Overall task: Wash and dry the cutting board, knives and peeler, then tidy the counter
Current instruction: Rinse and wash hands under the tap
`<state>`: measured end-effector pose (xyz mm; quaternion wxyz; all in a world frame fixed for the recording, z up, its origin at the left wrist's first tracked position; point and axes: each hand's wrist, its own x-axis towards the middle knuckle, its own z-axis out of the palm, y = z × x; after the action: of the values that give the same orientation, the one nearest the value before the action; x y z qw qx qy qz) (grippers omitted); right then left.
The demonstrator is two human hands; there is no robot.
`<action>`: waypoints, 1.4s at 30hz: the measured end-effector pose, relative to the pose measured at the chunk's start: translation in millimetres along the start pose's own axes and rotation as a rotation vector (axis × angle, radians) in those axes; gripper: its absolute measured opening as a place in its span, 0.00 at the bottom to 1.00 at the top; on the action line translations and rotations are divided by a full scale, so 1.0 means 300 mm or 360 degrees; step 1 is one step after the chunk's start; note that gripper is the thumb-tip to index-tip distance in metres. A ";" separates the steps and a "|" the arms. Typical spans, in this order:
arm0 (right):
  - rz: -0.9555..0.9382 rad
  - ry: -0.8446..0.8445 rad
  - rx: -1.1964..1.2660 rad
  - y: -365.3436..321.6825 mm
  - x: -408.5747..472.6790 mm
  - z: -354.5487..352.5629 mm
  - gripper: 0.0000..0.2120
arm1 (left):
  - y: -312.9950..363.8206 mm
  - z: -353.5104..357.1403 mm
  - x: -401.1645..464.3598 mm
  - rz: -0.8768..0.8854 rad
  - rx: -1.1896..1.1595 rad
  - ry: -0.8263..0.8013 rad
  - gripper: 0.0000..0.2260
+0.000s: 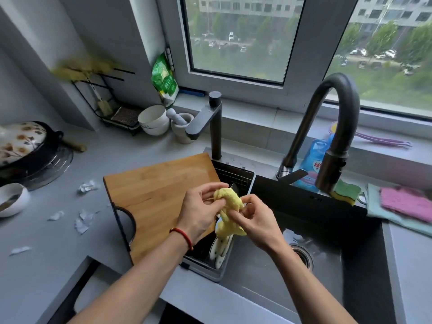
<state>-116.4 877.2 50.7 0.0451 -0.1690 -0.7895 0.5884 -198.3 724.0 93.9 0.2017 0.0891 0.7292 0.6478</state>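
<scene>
Both hands hold a crumpled yellow cloth [228, 208] above the sink's left edge. My left hand [198, 211] grips its upper part and my right hand [254, 218] pinches its middle. The wooden cutting board [154, 197] lies flat on the counter, its right edge over the sink rim. Beneath the cloth a narrow drain basket [233, 181] sits in the sink and holds white-handled knives [221, 250]; their blades are mostly hidden by the hands and cloth. I cannot make out the peeler.
The dark sink [327, 230] lies to the right, with a tall curved faucet [334, 127] and a second tap [210, 118]. A sponge [346, 191] and pink and teal cloths [406, 204] sit at the right. Paper scraps [83, 220], bowls [11, 198] and a pot lid [21, 141] occupy the left counter.
</scene>
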 end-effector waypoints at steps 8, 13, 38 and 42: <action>0.0034 -0.0022 0.0150 -0.009 -0.039 0.004 0.13 | 0.026 0.047 0.003 -0.0052 -0.0072 0.0351 0.13; 0.0116 -0.0051 0.0379 -0.040 -0.015 -0.082 0.11 | 0.048 0.004 0.001 0.0111 0.0339 0.0258 0.14; 0.0476 -0.0066 0.1057 -0.054 -0.009 0.017 0.15 | 0.032 -0.087 0.024 -0.0296 -0.0100 0.0422 0.17; -0.0040 -0.0474 -0.0605 -0.157 0.035 0.038 0.05 | 0.008 -0.168 -0.006 -0.0340 -0.0080 0.0451 0.15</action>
<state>-139.4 858.3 90.4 -0.0972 -0.0759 -0.8859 0.4471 -217.6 677.9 100.6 0.1669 -0.0861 0.7391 0.6469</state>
